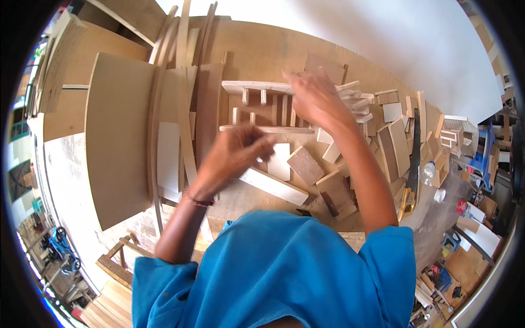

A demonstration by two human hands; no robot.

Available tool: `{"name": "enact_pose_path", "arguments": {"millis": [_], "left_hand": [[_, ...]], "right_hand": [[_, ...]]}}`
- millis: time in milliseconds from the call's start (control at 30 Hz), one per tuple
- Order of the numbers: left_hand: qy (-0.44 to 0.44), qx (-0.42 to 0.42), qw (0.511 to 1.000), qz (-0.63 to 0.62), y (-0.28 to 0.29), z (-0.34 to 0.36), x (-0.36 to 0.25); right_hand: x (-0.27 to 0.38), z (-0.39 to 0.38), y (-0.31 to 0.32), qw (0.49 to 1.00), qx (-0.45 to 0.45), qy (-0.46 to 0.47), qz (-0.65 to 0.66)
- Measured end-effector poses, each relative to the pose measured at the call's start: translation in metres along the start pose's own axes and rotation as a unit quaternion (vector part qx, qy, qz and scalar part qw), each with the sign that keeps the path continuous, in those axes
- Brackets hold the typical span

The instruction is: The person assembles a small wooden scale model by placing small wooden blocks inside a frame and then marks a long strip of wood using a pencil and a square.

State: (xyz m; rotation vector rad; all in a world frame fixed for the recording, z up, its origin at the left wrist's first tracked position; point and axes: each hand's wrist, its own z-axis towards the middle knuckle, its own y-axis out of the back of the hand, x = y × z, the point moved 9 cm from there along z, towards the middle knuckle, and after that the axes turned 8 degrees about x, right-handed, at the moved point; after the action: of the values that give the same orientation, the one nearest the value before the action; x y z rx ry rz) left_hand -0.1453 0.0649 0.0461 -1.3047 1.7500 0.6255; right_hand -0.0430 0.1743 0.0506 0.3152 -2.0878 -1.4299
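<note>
A pale plywood frame (257, 85) lies on the bench, made of two long rails with short upright pegs and slats between them. My right hand (313, 95) is over the right end of its far rail, fingers bent and slightly blurred; what they hold is hidden. My left hand (238, 150) is curled just below the near rail (290, 130), and whatever is between its fingers cannot be made out. A white block (279, 164), a brown block (305, 165) and a long pale strip (276, 186) lie beside my left hand. Small offcuts (366, 105) are piled right of the frame.
Plywood boards (117, 142) and long strips (183, 109) stand along the bench's left side. At the right lie a handsaw (415, 142), a plastic bottle (428, 172) and more panels (398, 145). A white surface (394, 38) borders the far edge; a wooden rack (117, 254) is at the lower left.
</note>
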Motion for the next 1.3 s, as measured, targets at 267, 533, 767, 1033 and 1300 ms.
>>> {"name": "enact_pose_path", "arguments": {"millis": [267, 533, 767, 1033, 1300], "left_hand": [[-0.041, -0.074, 0.923, -0.374, -0.019, 0.039, 0.090], [-0.218, -0.299, 0.905, 0.209, 0.045, 0.048, -0.021], [-0.355, -0.242, 0.832, 0.351, 0.030, 0.051, -0.019], [-0.278, -0.181, 0.858, 0.393, 0.045, 0.078, 0.007], [-0.248, -0.210, 0.880, 0.347, 0.042, 0.069, 0.009]], "right_hand": [[0.014, -0.001, -0.009, 0.997, -0.046, 0.052, 0.014], [-0.025, -0.027, 0.001, 0.868, -0.384, -0.056, 0.311], [-0.043, -0.034, -0.053, 0.834, -0.424, -0.094, 0.339], [-0.048, -0.025, -0.058, 0.911, -0.248, -0.134, 0.301], [-0.068, -0.025, -0.073, 0.905, -0.256, -0.090, 0.327]]}}
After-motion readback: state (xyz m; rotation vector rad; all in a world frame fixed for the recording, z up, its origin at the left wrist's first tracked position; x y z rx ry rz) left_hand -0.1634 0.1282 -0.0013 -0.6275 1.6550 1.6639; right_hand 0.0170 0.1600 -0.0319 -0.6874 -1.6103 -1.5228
